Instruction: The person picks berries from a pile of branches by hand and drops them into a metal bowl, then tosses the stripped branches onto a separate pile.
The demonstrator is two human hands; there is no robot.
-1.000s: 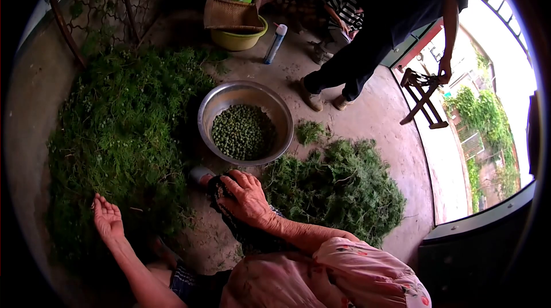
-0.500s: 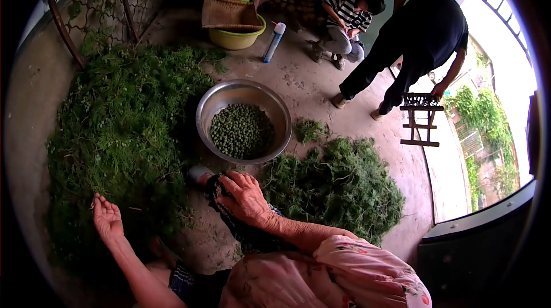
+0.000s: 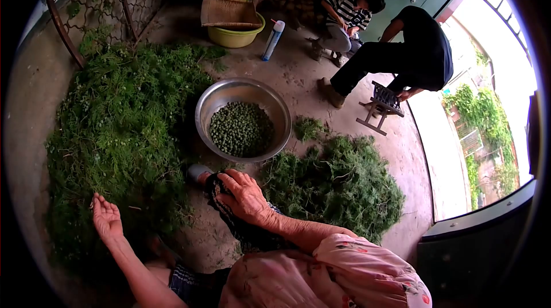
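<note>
Greens (image 3: 123, 115): a wide, tangled heap on the floor (image 3: 298, 78), at 9 o'clock from the bowl (image 3: 279, 104); a darker heap (image 3: 338, 187) at 4 o'clock, just beside the rim; a small sprig (image 3: 310, 129) at 3 o'clock.
Berries (image 3: 241, 129): green and round, gathered in the bottom of the metal bowl, its upper wall bare all round.
Left hand (image 3: 107, 216): at 8 o'clock from the bowl, over the lower part of the wide heap, palm upturned, fingers loosely bent; whether the fingertips pinch anything is too small to tell.
Right hand (image 3: 247, 198): at 6 o'clock, lying on the dark-clothed knee (image 3: 229, 225), fingers laid out over the cloth, gripping nothing.
Shoe (image 3: 199, 173): grey, at 7 o'clock, between the wide heap and the knee.
Tub (image 3: 235, 38): yellow, at 12 o'clock, with a wicker tray (image 3: 229, 12) leaning on it.
Can (image 3: 274, 41): upright at 1 o'clock, just beside the tub.
Striped shirt (image 3: 350, 9): a seated person, between 1 and 2 o'clock.
Black clothes (image 3: 425, 49): a person bending at 2 o'clock, one hand on a stool (image 3: 383, 101); whether its legs touch down is unclear.
</note>
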